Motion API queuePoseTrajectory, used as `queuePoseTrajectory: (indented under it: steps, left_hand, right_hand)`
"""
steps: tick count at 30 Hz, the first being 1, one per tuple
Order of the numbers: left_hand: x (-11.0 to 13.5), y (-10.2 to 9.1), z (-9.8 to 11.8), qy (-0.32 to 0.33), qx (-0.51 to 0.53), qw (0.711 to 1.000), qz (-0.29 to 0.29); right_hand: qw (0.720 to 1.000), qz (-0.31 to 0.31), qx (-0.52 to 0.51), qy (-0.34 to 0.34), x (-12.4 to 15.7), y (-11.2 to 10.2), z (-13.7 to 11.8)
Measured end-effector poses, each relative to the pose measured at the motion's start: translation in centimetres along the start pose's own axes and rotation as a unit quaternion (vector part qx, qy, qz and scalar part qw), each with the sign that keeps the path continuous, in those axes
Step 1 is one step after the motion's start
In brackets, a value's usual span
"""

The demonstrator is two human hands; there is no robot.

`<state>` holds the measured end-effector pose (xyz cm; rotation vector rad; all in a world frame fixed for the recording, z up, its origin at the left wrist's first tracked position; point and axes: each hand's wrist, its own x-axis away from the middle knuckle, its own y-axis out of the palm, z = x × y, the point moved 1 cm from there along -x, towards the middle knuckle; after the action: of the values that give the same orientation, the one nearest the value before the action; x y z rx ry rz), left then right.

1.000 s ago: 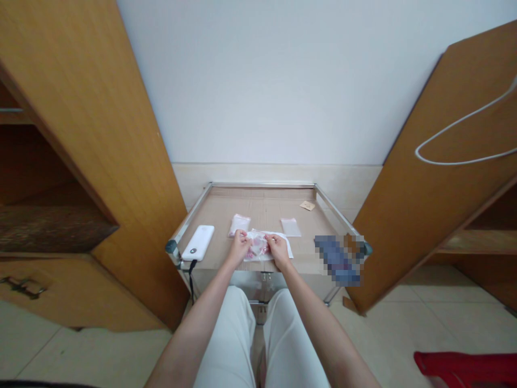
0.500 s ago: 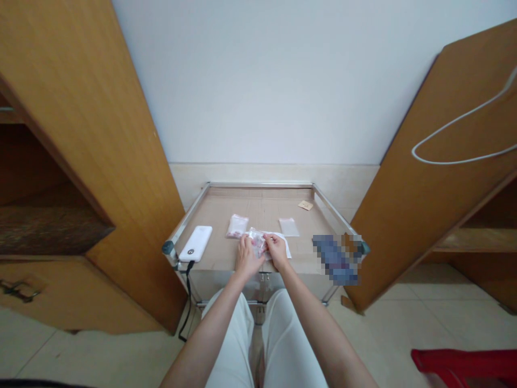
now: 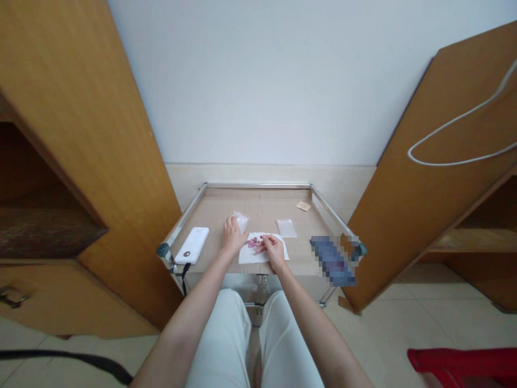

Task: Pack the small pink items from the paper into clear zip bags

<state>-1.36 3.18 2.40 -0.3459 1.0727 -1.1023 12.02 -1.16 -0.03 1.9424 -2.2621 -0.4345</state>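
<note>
A white paper sheet (image 3: 264, 254) lies near the front of the cart's tabletop (image 3: 262, 207), with small pink pieces (image 3: 253, 243) heaped on its left part. My right hand (image 3: 273, 251) rests on the sheet, its fingers pinched together at the pink pieces. What they grip is too small to make out. My left hand (image 3: 231, 236) is off to the left of the sheet, curled on a small clear plastic bag (image 3: 243, 219) that lies on the tabletop.
A white power bank (image 3: 193, 244) with a black cable lies at the cart's left edge. Another small clear bag (image 3: 286, 228), a tan tag (image 3: 303, 206) and a blurred blue object (image 3: 333, 260) lie to the right. Wooden cabinet doors (image 3: 100, 140) flank the cart.
Both hands held a clear bag with pink contents over the sheet. Now the pink pieces lie on the sheet, my left hand has moved left to the bag, and my right hand has dropped onto the paper.
</note>
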Motion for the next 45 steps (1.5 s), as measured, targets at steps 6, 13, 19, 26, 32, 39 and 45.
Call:
queuePoseTrajectory:
  steps: [6, 13, 19, 26, 32, 39, 45]
  left_hand:
    - [-1.1, 0.8, -1.2, -0.03, -0.113, 0.99, -0.075]
    - [-1.0, 0.7, -1.4, -0.071, -0.17, 0.975, -0.123]
    - [0.0, 0.3, -1.3, -0.007, -0.189, 0.973, -0.132]
    - [0.7, 0.2, -1.5, 0.044, -0.186, 0.966, -0.176]
    - [0.3, 0.3, -1.0, -0.007, -0.189, 0.962, -0.198]
    - [0.1, 0.0, -0.8, -0.034, -0.187, 0.955, -0.229]
    - [0.1, -0.3, -0.6, -0.033, -0.189, 0.953, -0.236]
  right_hand:
    - [1.0, 0.001, 0.006, -0.008, -0.1, 0.0, 0.1]
    - [1.0, -0.004, 0.009, -0.015, -0.3, -0.1, 0.3]
    - [1.0, -0.011, 0.011, -0.021, -0.2, -0.1, 0.4]
    - [1.0, -0.01, 0.017, -0.018, -0.2, -0.1, 0.3]
    - [1.0, -0.01, 0.012, -0.015, -0.1, 0.0, 0.2]
    - [1.0, -0.017, 0.008, -0.017, -0.2, 0.0, 0.3]
    - [1.0, -0.018, 0.011, -0.016, -0.1, -0.1, 0.4]
